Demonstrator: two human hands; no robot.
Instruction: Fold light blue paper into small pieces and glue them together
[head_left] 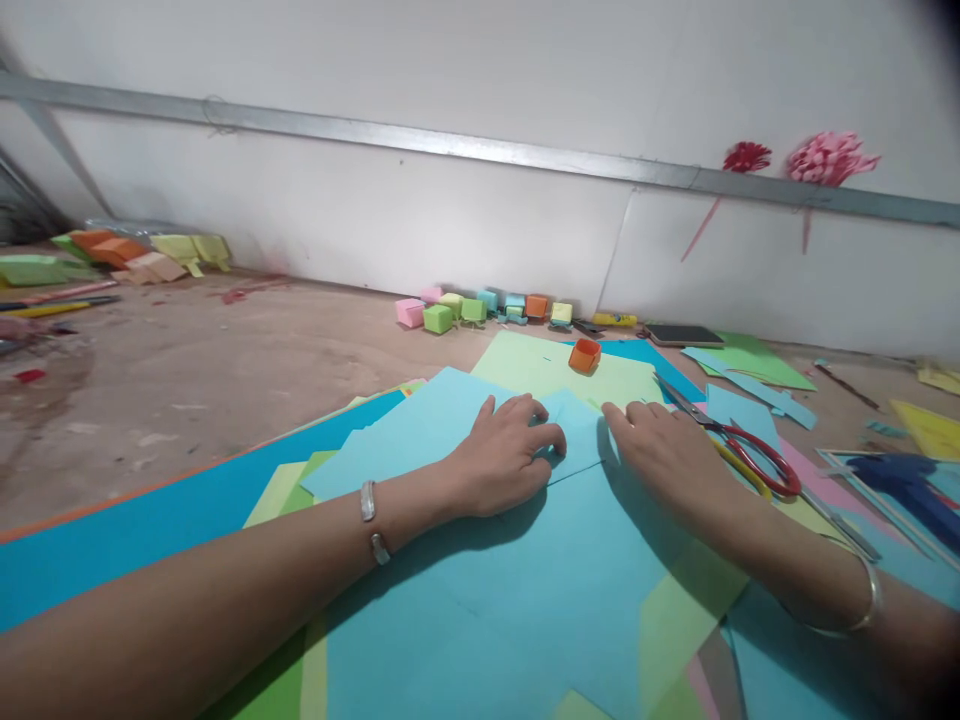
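Light-blue paper [480, 630] lies under and touches the half-curled left hand [510, 455]

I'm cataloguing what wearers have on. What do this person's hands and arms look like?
The left hand and right hand are ungloved, with no sleeves in view. An open-ended silver-coloured cuff is on the left wrist; a thinner silver-coloured bangle loops around the right forearm.

On the far side, a metal bar [465, 142] crosses a white wall [465, 220], with a red flower [747, 157] and a pink flower [831, 160] at right. Small paper boxes [473, 311] stand below, left of a yellow tube [615, 320]. Orange paper shapes [120, 252] lie far left, a blue glue gun [904, 485] right.
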